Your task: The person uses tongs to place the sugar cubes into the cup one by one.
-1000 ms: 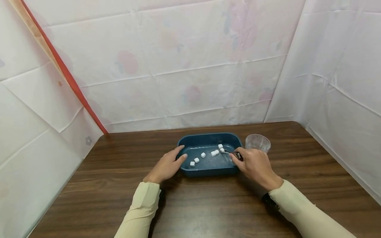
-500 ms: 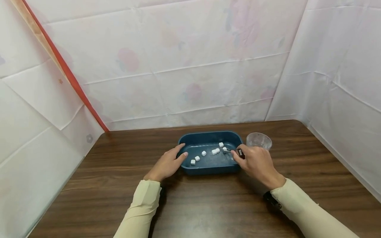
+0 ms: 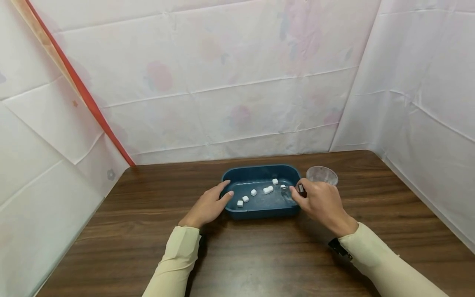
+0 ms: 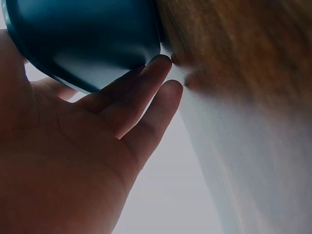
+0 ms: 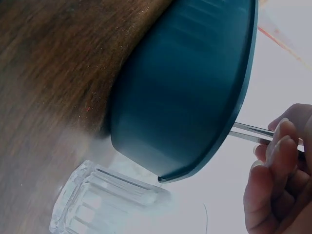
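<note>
A dark blue tray (image 3: 267, 213) stands on the table with several small white cubes (image 3: 253, 192) scattered in it. My left hand (image 3: 205, 206) holds its left end, thumb over the rim, and the left wrist view shows fingers (image 4: 153, 114) along the outer wall. My right hand (image 3: 322, 204) pinches a pair of metal tweezers (image 5: 251, 129) over the tray's right end. Their tips meet a white cube (image 3: 283, 186) in the right part of the tray; whether they grasp it I cannot tell. Behind the right hand stands a clear glass (image 3: 322, 175).
The brown wooden table (image 3: 248, 260) ends at a back edge against a pale patterned sheet (image 3: 237, 82). More sheeting hangs on the left and right sides. In the right wrist view the glass (image 5: 107, 200) stands close beside the tray's right end.
The tweezers and the cube at their tips have moved a little to the right, away from the other cubes. The left hand and the tray have kept their places.
</note>
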Tool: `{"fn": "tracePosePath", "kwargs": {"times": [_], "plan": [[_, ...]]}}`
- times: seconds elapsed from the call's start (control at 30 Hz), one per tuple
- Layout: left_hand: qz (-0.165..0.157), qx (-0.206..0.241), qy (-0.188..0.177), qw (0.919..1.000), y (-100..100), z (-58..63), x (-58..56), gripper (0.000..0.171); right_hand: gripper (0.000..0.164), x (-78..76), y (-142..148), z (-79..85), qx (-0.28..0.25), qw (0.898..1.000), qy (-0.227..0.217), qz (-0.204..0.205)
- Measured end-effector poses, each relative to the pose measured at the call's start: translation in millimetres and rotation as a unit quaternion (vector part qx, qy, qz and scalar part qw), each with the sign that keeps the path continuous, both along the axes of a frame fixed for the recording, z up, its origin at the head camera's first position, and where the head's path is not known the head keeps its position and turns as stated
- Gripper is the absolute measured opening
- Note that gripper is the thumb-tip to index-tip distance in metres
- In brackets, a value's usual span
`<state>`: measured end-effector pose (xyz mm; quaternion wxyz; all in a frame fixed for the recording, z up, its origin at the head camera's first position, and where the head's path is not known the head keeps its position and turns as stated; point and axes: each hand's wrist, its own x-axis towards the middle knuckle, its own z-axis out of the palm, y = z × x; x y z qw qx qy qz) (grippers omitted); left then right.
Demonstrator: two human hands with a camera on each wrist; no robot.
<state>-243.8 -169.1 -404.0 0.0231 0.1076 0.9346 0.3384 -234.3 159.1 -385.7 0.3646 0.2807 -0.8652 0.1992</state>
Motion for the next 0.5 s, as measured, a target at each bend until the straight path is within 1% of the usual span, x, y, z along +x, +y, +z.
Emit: {"fn": "tracePosePath", "kwargs": {"times": [0.2,0.5], "plan": [[0.001,0.001,-0.001,1.0,-0.1,0.2,0.7,0.061,0.023,0.6,0.0,1.6,-0.002,1.0,0.0,-0.002],[-0.003,0.003,0.002,1.0,-0.2,-0.6,0.7,0.061,0.019,0.7,1.8,2.6,-0.004,1.0,0.011,-0.005]]}}
